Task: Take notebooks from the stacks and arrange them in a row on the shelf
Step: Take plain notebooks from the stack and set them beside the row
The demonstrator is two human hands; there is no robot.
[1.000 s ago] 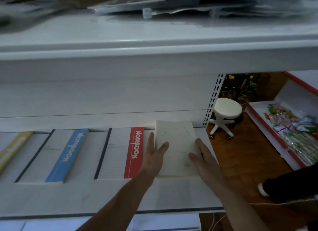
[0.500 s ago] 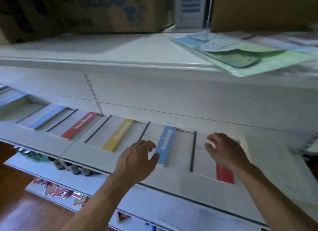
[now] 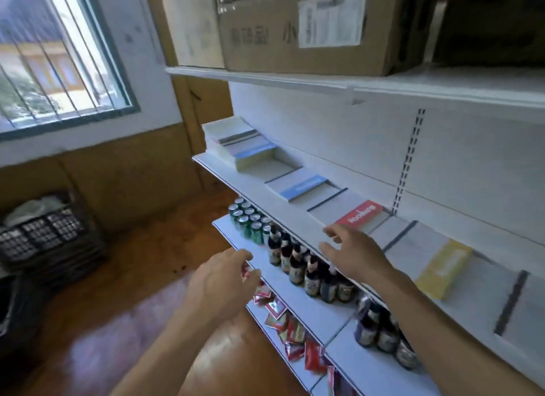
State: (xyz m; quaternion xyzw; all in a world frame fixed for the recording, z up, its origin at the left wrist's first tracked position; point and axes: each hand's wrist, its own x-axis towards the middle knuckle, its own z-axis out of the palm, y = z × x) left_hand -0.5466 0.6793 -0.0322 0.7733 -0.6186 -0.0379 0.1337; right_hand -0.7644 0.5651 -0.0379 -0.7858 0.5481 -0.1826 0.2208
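**A:** Left edge first. Entry?

**B:** Dark crate (image 3: pixel 50 233) on the floor under a barred window (image 3: pixel 59 56). Pale contents, not identifiable.

**A:** Left hand?

**B:** Left hand (image 3: pixel 221 280) is in mid-air in front of the lower shelves, fingers loosely curled, holding nothing. Its fingertips overlap red packets (image 3: pixel 283 316); I can't judge contact.

**A:** Notebooks?

**B:** All are on the shelf (image 3: pixel 253 189) above the cans (image 3: pixel 250 221). The stacks (image 3: pixel 236 142) sit at its far left end, stepped in height, against the back panel. Right of them is a row lying flat, starting with the blue notebook (image 3: pixel 303 186). Lettering is blurred and unreadable.

**A:** Above that?

**B:** Box (image 3: pixel 309 27) on the top shelf, cropped by the frame. Its label can't be read.

**A:** Right hand?

**B:** Right hand (image 3: pixel 351 254) has its fingers spread and straight, gripping nothing. It is over the shelf's front edge, just beside the red notebook (image 3: pixel 359 215), and hides the edge there. Touching or hovering: cannot tell.

**A:** Further right?

**B:** Bottles (image 3: pixel 295 263) are below, some hidden behind the right forearm. The yellow notebook (image 3: pixel 442 266) is next in the row. The last notebook runs out of frame, with only its black spine strip clear.
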